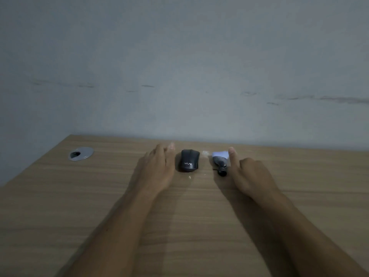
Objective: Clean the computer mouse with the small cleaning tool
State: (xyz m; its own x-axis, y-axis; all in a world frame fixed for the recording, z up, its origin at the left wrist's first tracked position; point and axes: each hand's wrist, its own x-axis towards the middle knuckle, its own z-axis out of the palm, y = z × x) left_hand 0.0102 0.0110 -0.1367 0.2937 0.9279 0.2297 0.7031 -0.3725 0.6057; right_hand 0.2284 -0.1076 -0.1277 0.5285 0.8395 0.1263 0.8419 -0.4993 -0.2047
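A black computer mouse lies on the wooden desk near its far edge. Just left of it rests my left hand, flat with fingers stretched out, close beside the mouse and holding nothing. The small cleaning tool, a grey body with a pale tip and a black round end, lies to the right of the mouse. My right hand sits right of the tool, thumb stretched along its side, other fingers curled; whether it touches the tool is unclear.
A round silver cable grommet is set into the desk at the far left. A grey wall rises directly behind the desk. Small pale specks lie between the mouse and the tool.
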